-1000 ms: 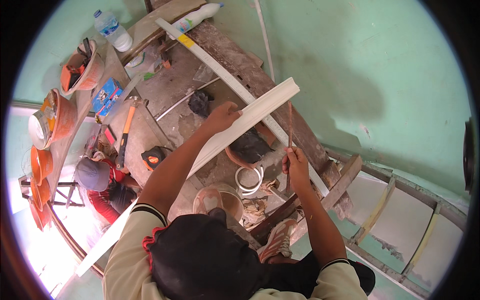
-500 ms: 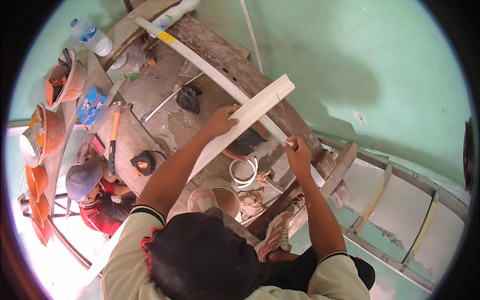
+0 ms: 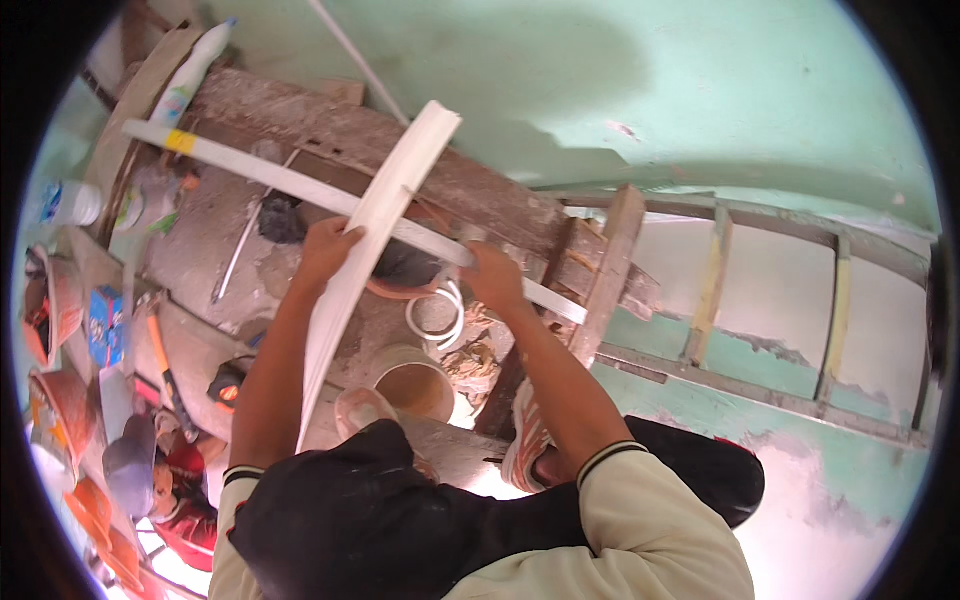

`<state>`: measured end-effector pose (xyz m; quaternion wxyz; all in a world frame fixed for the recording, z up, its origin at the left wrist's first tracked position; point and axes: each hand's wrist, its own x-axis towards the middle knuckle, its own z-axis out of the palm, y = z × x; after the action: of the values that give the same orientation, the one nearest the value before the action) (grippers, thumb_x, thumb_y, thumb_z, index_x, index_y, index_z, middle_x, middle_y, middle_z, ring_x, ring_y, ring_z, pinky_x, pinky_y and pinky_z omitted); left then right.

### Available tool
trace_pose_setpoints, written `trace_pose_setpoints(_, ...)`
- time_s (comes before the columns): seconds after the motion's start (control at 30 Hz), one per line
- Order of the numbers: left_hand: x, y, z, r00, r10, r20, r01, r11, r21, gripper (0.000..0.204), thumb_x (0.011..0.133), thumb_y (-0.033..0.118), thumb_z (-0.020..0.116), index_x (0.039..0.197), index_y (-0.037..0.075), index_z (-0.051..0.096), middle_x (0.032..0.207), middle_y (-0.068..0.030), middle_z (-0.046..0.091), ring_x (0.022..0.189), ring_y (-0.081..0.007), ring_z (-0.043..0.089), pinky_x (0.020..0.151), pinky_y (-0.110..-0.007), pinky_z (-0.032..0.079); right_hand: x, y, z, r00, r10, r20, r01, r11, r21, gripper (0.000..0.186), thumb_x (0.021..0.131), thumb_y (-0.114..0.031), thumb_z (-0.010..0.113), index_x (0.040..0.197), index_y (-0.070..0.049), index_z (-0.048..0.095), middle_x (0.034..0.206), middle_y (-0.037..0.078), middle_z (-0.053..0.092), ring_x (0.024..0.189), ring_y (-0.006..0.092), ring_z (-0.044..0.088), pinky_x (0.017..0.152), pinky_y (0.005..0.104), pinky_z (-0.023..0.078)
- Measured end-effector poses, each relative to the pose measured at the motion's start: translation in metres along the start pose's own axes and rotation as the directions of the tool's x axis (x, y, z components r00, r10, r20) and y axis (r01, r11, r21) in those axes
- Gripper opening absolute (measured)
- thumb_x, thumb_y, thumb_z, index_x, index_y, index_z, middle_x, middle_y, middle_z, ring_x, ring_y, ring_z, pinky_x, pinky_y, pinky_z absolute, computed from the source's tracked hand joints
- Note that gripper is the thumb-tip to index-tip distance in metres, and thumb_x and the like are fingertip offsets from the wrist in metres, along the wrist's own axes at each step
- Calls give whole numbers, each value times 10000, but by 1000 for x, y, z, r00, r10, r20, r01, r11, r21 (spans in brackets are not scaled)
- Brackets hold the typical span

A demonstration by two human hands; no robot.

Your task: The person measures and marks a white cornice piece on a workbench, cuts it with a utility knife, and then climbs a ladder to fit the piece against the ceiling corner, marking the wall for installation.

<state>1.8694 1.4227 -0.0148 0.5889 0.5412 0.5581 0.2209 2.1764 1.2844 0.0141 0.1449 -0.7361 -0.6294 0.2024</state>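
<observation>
My left hand grips a long white grooved moulding, which slants across a pale straight bar with a yellow sticker. My right hand has its fingers closed on that bar, right of the moulding. Beneath them are a dark plastic-covered thing in an orange basin, a coil of white hose and a bucket. The bar spans a dusty wooden plank and the other timbers of the platform.
Orange basins, a water bottle, a blue box, a hammer and a tape measure line the left side. A co-worker is low at lower left. A ladder-like frame runs right, beside the green wall.
The view has swung, shifting the scene leftward and rotating it. The thin rod in my right hand a second ago no longer shows there; that hand has moved onto the straight bar.
</observation>
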Motion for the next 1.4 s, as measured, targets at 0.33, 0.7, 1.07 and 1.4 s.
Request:
trace_pose_setpoints(0.33,-7,8,1,993,-111,-25,113,987,118,486,936,388,811,1125,-60,801,944,-151,803,826,-206,752,769,-365,572,-7,-9,-40,965,116,236,-109,993,-45,478,855,-357,855,1252,-112,753,1219,159,762,1143,374,720,986,460,552)
trace_pose_setpoints(0.7,-11,38,-70,855,-282,435,58,886,461,471,947,460,741,982,-5,801,966,-180,791,943,-312,768,873,-429,583,36,-54,-258,878,-11,478,144,959,-243,253,962,-317,778,1099,-104,784,1026,128,789,914,287,741,892,439,553)
trace_pose_setpoints(1.07,-28,185,-146,925,-159,345,-215,530,820,435,979,419,732,1146,20,772,1059,-157,786,1022,-283,750,912,-407,575,3,50,-91,812,-510,284,534,846,-5,620,901,-458,818,1411,-136,676,1169,130,749,962,366,759,801,474,604)
trace_pose_setpoints(1.4,-19,40,-1,977,-104,-187,176,886,429,493,983,468,723,1052,-17,776,1009,-208,785,951,-310,740,866,-464,565,-10,88,-30,843,-508,175,491,861,136,701,856,-367,858,1468,-106,637,1016,120,721,864,339,737,712,455,590)
